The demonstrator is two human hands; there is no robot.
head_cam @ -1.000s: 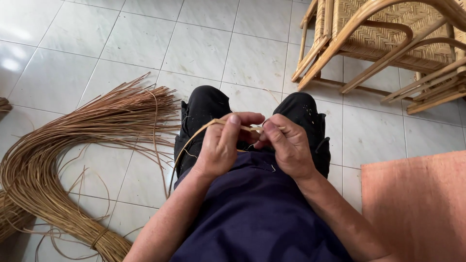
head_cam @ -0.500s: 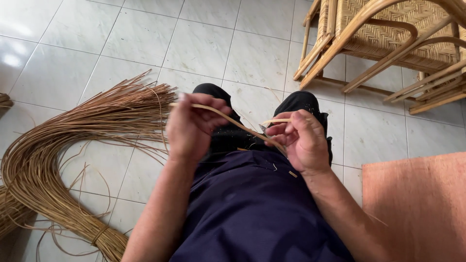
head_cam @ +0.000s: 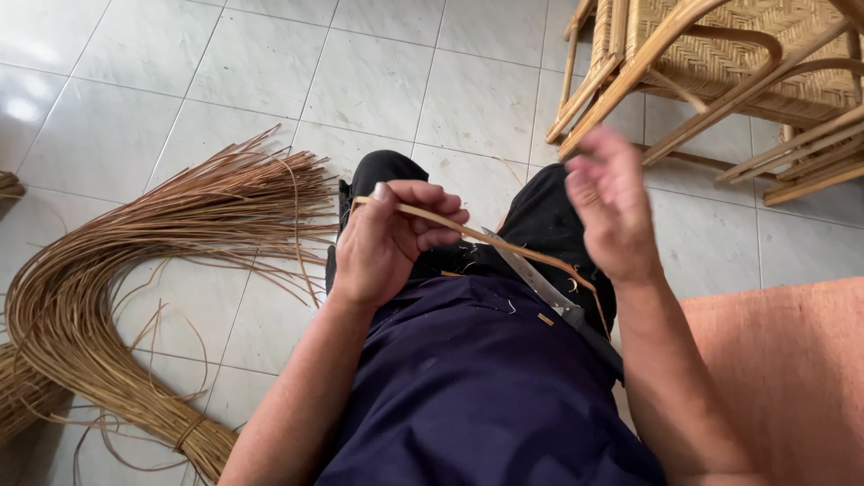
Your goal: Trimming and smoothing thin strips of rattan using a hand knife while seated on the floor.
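- We see the left hand [head_cam: 389,241] closed tight around a thin, flat cane strip [head_cam: 504,245]. The strip is pale tan and smooth, and it runs across the lap toward the right side.
- The right hand [head_cam: 612,211] is up in the air, blurry, with loose fingers. It holds nothing.
- A long shiny metal knife [head_cam: 544,290] lies on the dark blue lap, under the strip.
- A big bent bundle of brown cane [head_cam: 117,279] lies on the smooth white floor tiles [head_cam: 378,81].
- A woven cane chair [head_cam: 720,63] stands near the knees.
- Half a second ago, the right hand was pinching the strip down by the lap. Now it has let go and lifted up.
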